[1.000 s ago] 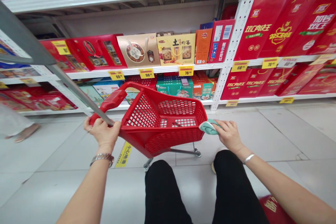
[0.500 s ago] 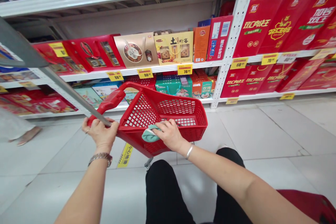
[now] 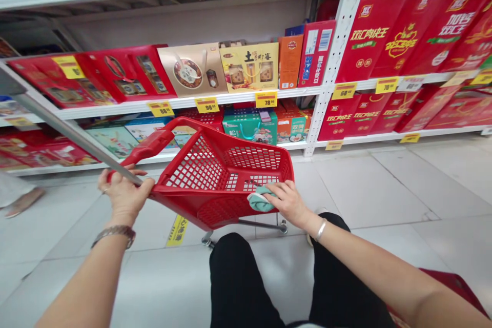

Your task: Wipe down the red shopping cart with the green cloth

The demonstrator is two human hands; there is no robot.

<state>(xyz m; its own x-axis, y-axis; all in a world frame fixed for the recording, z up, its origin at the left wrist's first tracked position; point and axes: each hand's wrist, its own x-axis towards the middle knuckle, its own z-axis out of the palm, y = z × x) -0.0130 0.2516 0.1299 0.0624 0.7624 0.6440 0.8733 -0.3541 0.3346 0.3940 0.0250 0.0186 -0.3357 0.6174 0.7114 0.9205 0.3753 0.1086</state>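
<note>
A red plastic shopping basket on wheels stands on the floor in front of my knees. My left hand is closed around its grey pull handle, near the basket's left rim. My right hand presses a pale green cloth against the basket's near rim, fingers curled over the cloth. A watch sits on my left wrist and a bangle on my right.
White shelves hold red, gold and green gift boxes with yellow price tags. A white upright divides the shelving. Another person's foot shows at the far left. A red object lies at the lower right. Pale floor tiles surround the basket.
My right hand with the cloth slid from the basket's right corner to the middle of the near rim, then back to the right. My left hand stayed on the handle.
</note>
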